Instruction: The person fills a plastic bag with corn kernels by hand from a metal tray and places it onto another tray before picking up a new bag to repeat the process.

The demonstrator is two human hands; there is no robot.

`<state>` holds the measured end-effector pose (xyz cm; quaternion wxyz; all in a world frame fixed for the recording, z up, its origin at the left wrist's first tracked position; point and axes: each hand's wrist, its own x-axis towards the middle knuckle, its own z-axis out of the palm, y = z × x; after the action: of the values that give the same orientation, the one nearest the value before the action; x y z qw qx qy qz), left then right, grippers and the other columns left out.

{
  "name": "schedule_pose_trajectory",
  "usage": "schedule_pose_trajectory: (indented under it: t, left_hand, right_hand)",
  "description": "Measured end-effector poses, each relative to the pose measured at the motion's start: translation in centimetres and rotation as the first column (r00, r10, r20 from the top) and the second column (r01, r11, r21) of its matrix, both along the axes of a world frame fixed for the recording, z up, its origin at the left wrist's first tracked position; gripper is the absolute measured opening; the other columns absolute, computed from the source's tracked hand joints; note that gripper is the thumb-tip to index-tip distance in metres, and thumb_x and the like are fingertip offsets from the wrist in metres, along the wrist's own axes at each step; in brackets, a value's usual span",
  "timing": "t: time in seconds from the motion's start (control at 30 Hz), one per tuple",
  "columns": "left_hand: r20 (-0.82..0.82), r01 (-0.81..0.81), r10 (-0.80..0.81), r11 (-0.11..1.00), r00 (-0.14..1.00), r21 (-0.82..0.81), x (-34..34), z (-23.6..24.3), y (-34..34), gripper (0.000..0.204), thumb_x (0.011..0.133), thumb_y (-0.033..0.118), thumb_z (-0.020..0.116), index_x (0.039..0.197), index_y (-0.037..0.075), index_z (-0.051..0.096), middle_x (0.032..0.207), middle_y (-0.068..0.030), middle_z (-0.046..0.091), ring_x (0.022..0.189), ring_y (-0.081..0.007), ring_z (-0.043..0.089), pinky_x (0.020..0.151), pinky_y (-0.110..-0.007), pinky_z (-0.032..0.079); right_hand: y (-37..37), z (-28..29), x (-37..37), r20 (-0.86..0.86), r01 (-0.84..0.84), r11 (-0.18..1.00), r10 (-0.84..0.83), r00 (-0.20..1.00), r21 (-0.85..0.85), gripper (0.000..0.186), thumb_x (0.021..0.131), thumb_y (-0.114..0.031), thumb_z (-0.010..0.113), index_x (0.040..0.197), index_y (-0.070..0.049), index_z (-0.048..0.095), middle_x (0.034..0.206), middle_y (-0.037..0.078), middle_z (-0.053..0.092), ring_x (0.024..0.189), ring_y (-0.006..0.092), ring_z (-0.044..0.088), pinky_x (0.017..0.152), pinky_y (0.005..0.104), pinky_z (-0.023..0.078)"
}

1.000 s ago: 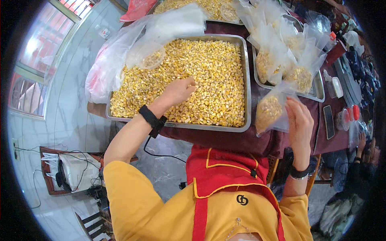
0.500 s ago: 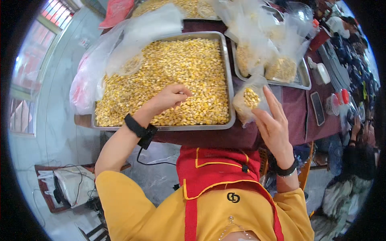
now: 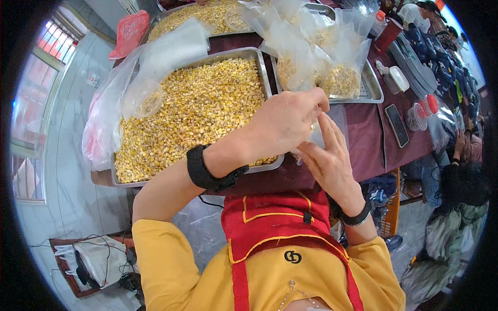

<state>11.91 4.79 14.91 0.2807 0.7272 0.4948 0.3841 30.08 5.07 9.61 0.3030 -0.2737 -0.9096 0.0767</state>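
Note:
My left hand (image 3: 284,120) has its fingers closed together over the mouth of a clear plastic bag, and what they hold, if anything, is hidden. My right hand (image 3: 332,158) grips that plastic bag (image 3: 341,118) by its side, thumb and fingers around it. Most of the bag and its contents are covered by the two hands. To the left, under my left forearm, a metal tray (image 3: 266,78) is filled with loose yellow corn kernels (image 3: 194,111).
A second metal tray (image 3: 374,93) at the back right holds several filled plastic bags (image 3: 341,81). A clear plastic sheet (image 3: 174,45) and a round scoop-like container (image 3: 149,103) lie over the corn. A phone (image 3: 397,126) and red-lidded jars (image 3: 416,117) are at right.
My left hand has moved right, from the corn in the tray to the bag's mouth. My right hand has stayed at the bag, and the view has shifted slightly.

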Motion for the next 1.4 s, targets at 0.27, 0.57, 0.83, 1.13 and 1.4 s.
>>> schedule_pose_trajectory:
  t: [0.27, 0.57, 0.83, 1.13, 1.4]
  left_hand:
    - [0.03, -0.212, 0.212, 0.977, 0.977, -0.02, -2.5, 0.3, 0.1, 0.015, 0.093, 0.013, 0.052, 0.1, 0.002, 0.058, 0.071, -0.0046, 0.058, 0.065, -0.0108, 0.054, 0.061, -0.028, 0.044]
    - [-0.375, -0.51, 0.404, 0.824, 0.834, -0.246, -15.3, -17.2, -1.8, 0.028, 0.093, 0.026, 0.049, 0.099, 0.001, 0.06, 0.087, -0.0173, 0.064, 0.083, -0.0279, 0.061, 0.076, -0.038, 0.047]
    - [-0.552, -0.403, 0.138, 0.825, 0.823, -0.395, -9.9, -13.3, -4.1, 0.032, 0.092, 0.027, 0.05, 0.116, 0.006, 0.046, 0.091, -0.0269, 0.062, 0.088, -0.0439, 0.059, 0.076, -0.05, 0.046]
    - [-0.354, -0.504, 0.396, 0.809, 0.847, -0.302, -16.3, -13.6, -2.6, 0.025, 0.091, 0.019, 0.051, 0.104, 0.002, 0.064, 0.097, -0.017, 0.066, 0.092, -0.031, 0.063, 0.08, -0.04, 0.048]
    - [-0.688, -0.523, 0.204, 0.8, 0.697, -0.293, -11.9, -14.9, 2.1, 0.025, 0.089, 0.023, 0.052, 0.095, 0.001, 0.064, 0.097, -0.0174, 0.066, 0.093, -0.0352, 0.062, 0.082, -0.044, 0.048]
  right_hand:
    - [0.4, 0.2, 1.2, 0.035, 0.008, 0.999, -0.007, 0.999, -0.04, 0.017, 0.079, -0.018, 0.068, 0.095, -0.012, 0.066, 0.138, 0.02, 0.043, 0.124, 0.0359, 0.045, 0.099, 0.0503, 0.039]
    - [0.0, 0.4, 1.2, 0.066, -0.008, 1.0, 0.009, 0.998, -0.028, 0.021, 0.079, -0.017, 0.069, 0.099, -0.012, 0.063, 0.13, 0.014, 0.051, 0.12, 0.0331, 0.049, 0.097, 0.0498, 0.039]
    - [-0.2, 0.4, 0.9, 0.093, -0.004, 0.999, 0.009, 0.996, -0.053, 0.025, 0.078, -0.015, 0.069, 0.101, -0.011, 0.062, 0.125, 0.011, 0.055, 0.119, 0.0329, 0.05, 0.099, 0.0481, 0.039]
    - [0.2, 0.3, 0.9, 0.112, -0.021, 0.999, 0.026, 0.993, -0.043, 0.032, 0.075, -0.013, 0.071, 0.105, -0.008, 0.06, 0.122, 0.012, 0.056, 0.117, 0.0335, 0.051, 0.097, 0.0459, 0.04]
    - [0.0, 0.5, 1.2, 0.133, -0.016, 0.998, 0.023, 0.991, -0.054, 0.032, 0.078, -0.015, 0.069, 0.107, -0.008, 0.06, 0.121, 0.012, 0.056, 0.118, 0.0334, 0.05, 0.098, 0.0465, 0.039]
